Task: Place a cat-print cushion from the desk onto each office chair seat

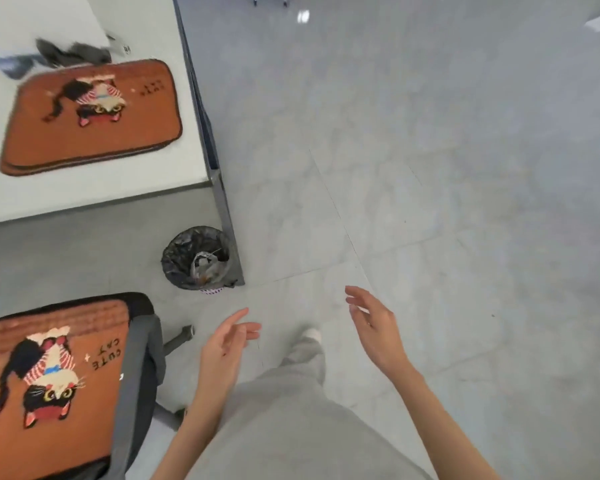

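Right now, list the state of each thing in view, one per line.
Cushion on the chair: lying flat on the seat, placed.
Cushions on the desk: stacked flat, not yet taken.
Office chair: seat covered by a cushion.
Waste bin: upright, lined, holding rubbish.
Left hand: open, empty.
Right hand: open, empty.

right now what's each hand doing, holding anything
Left hand: open, fingers relaxed, holding nothing, beside the orange cat-print cushion on the chair.
Right hand: open, holding nothing, over the floor.
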Available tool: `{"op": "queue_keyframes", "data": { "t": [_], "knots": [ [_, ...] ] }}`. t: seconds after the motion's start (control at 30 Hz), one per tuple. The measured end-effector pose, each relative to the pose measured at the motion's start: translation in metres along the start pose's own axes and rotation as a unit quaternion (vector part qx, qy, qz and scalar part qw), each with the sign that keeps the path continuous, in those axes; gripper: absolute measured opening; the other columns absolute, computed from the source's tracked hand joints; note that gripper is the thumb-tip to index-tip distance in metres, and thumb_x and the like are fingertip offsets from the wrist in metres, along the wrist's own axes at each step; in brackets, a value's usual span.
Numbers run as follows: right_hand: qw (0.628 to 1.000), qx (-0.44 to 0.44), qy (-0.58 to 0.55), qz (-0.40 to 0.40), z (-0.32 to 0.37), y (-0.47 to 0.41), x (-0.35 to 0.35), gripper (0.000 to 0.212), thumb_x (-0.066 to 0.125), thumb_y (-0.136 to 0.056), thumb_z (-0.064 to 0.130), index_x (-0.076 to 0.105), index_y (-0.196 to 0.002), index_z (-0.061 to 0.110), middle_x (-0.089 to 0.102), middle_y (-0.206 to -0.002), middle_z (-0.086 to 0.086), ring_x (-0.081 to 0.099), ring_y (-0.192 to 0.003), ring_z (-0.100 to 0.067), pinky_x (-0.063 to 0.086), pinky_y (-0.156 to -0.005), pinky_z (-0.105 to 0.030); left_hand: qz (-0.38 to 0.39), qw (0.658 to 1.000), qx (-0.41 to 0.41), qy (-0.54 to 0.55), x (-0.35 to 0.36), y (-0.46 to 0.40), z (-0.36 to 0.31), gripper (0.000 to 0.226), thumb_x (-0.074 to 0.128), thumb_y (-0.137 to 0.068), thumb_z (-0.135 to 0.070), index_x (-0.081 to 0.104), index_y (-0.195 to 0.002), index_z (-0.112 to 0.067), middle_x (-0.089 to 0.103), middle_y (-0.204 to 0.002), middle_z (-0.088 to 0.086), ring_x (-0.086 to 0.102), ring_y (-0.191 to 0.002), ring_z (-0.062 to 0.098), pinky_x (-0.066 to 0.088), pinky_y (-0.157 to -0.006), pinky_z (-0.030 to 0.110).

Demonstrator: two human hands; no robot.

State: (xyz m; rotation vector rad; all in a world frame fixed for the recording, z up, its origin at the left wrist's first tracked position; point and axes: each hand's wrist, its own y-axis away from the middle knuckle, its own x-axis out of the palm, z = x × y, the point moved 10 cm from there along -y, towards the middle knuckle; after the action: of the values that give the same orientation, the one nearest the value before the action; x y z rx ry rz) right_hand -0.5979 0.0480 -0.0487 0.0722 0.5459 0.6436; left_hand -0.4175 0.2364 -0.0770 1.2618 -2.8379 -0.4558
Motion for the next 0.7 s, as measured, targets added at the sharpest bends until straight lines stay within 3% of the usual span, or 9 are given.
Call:
{"op": "queue_keyframes", "data": {
  "t": [0.07,0.2,0.3,0.4,0.57,0.63,0.7],
  "knots": [
    [1.000,0.020,0.004,0.013,-0.005,-0.036,-0.008,0.032,0.045,-0.093,0.007,0.054,-0.123,0.014,0.059,-0.115,0.005,0.058,-0.109,-0.013,0.039,-0.077,0.003,0.001,1.000,0.010,-0.002,0.020,-0.054,-0.029,0.025,0.043,-0.094,-0.005,0.056,-0.109,-0.021,0.072,-0.078,-0.022,0.066,-0.071,-0.002,0.049,-0.071,0.011],
    [0.999,0.047,-0.003,0.019,-0.012,-0.104,-0.037,0.030,0.045,-0.094,0.008,0.056,-0.119,0.020,0.061,-0.117,0.004,0.058,-0.107,-0.008,0.040,-0.077,0.003,0.012,0.999,0.047,-0.006,0.059,-0.155,-0.105,0.022,0.048,-0.092,-0.016,0.056,-0.106,-0.031,0.072,-0.081,-0.008,0.067,-0.079,0.009,0.051,-0.085,0.027],
    [0.998,0.058,-0.005,0.012,-0.010,-0.157,-0.054,0.030,0.044,-0.094,0.009,0.056,-0.114,0.027,0.061,-0.116,0.007,0.056,-0.105,0.002,0.042,-0.079,-0.002,0.018,0.997,0.076,-0.022,0.079,-0.225,-0.151,0.023,0.047,-0.090,-0.022,0.056,-0.107,-0.034,0.072,-0.082,-0.016,0.068,-0.083,0.013,0.052,-0.087,0.029],
    [0.997,0.070,-0.016,0.014,-0.005,-0.225,-0.061,0.029,0.043,-0.094,0.008,0.057,-0.113,0.024,0.062,-0.114,0.004,0.059,-0.106,-0.008,0.043,-0.078,-0.011,0.008,0.996,0.077,-0.032,0.091,-0.291,-0.176,0.024,0.045,-0.094,-0.015,0.055,-0.112,-0.029,0.071,-0.083,-0.023,0.067,-0.082,0.009,0.051,-0.087,0.029],
    [0.994,0.010,0.025,0.108,0.042,-0.385,-0.035,0.027,0.046,-0.093,0.008,0.056,-0.108,0.028,0.063,-0.110,0.008,0.061,-0.101,-0.004,0.042,-0.073,0.001,-0.075,0.996,0.032,-0.019,0.077,-0.383,-0.171,0.028,0.044,-0.090,-0.020,0.057,-0.116,-0.023,0.073,-0.085,-0.012,0.067,-0.084,0.012,0.051,-0.088,0.027],
    [0.984,-0.035,0.038,0.171,0.080,-0.457,-0.012,0.026,0.047,-0.093,0.008,0.055,-0.107,0.029,0.062,-0.110,0.008,0.061,-0.103,-0.006,0.042,-0.074,0.001,-0.142,0.990,-0.003,-0.010,0.062,-0.410,-0.161,0.027,0.044,-0.094,-0.011,0.057,-0.118,-0.016,0.072,-0.084,-0.017,0.067,-0.081,0.005,0.050,-0.083,0.017],
    [0.965,-0.089,0.064,0.240,0.131,-0.513,0.019,0.026,0.047,-0.093,0.012,0.056,-0.111,0.029,0.062,-0.111,0.009,0.059,-0.099,0.006,0.042,-0.076,0.001,-0.214,0.976,-0.045,0.008,0.047,-0.419,-0.154,0.029,0.043,-0.094,-0.007,0.057,-0.118,-0.011,0.073,-0.082,-0.010,0.066,-0.079,0.003,0.048,-0.077,0.009]
  ]
}}
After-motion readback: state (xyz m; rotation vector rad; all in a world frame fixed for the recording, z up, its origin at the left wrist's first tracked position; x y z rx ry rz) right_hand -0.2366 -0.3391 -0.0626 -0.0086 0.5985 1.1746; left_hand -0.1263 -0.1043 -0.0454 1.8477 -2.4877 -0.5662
